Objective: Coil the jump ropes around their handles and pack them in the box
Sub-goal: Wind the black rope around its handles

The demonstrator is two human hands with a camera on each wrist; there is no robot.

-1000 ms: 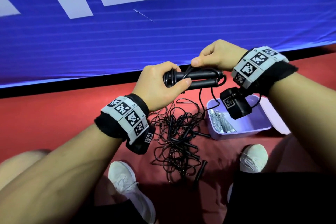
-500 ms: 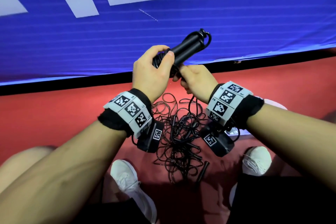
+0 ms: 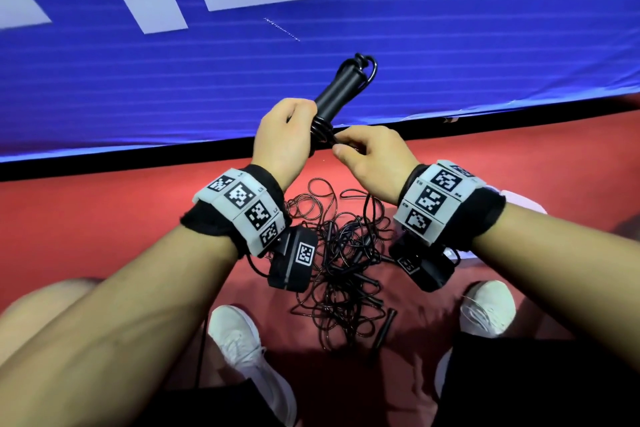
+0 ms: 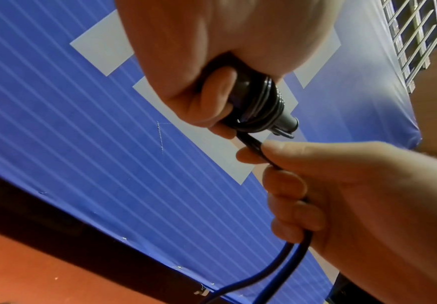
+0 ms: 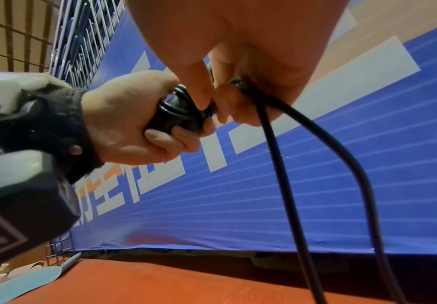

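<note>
My left hand [image 3: 282, 135] grips the two black jump-rope handles [image 3: 337, 95] held together, tilted up and to the right, with a few turns of black rope [image 3: 320, 126] wound round their lower end. The same handles [image 4: 253, 102] show in the left wrist view. My right hand [image 3: 372, 158] pinches the doubled rope [image 4: 253, 146] just below the handles, and the rope [image 5: 316, 164] hangs down from it. A tangle of more black ropes [image 3: 341, 263] with loose handles lies on the red floor between my feet. The box is almost hidden behind my right wrist.
A blue banner [image 3: 173, 80] with white shapes stands close in front, above a black strip. My white shoes [image 3: 242, 350] [image 3: 488, 308] flank the rope pile. A pale lid edge [image 3: 526, 199] shows by my right wrist. A metal cage rack [image 5: 69, 41] stands to the left.
The handles went from level to tilted upward. My right hand swung from above the handles down under them, carrying the rope round, and has now shifted slightly right.
</note>
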